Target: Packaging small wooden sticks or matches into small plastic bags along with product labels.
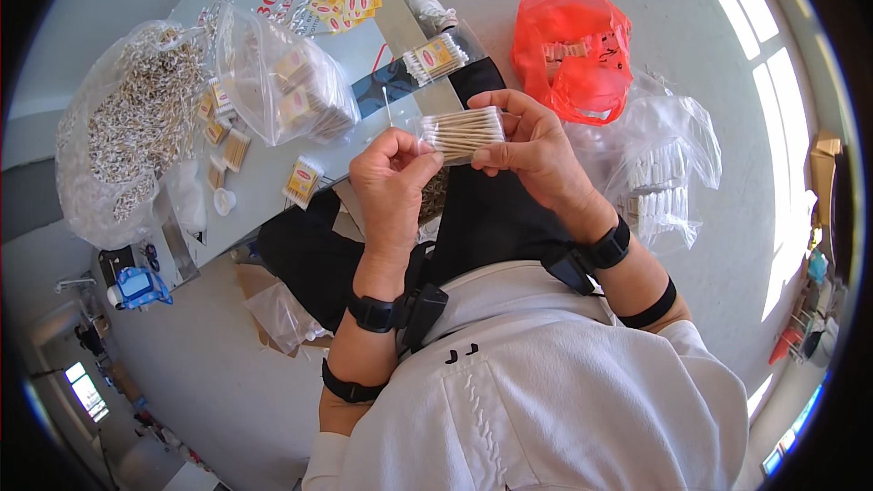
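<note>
The clear packet of swabs (pixel 462 131) is raised in front of me, my left hand (pixel 391 168) pinching its left end, my right hand (pixel 536 155) clasping the other. I seem to be working the left end; the next move calls for a light, steady pinch. A yellow-labelled pack (pixel 303 182) lies on the desk (pixel 259 186).
</note>
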Demonstrator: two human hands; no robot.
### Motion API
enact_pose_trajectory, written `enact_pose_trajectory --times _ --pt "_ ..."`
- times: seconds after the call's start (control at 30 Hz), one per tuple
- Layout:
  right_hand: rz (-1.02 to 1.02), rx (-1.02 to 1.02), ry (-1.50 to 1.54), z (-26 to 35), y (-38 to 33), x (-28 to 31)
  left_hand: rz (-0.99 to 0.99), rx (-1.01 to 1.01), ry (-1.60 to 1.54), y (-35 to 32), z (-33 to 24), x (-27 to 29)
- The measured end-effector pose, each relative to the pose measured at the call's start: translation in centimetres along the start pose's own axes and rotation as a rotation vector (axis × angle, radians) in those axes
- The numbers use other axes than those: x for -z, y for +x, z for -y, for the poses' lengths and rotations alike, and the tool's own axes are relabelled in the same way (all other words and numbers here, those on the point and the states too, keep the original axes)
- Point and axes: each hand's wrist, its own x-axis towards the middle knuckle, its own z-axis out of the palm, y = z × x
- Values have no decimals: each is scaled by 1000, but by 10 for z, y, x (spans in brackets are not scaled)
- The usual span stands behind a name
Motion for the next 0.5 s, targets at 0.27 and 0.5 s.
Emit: enact_pose_trajectory --times 0.27,0.5 --pt "9 -25 30 3 -2 -1 39 -16 -60 -2 -4 4" --pt "-31 21 -42 -1 -1 0 63 7 -64 -2 -2 6"
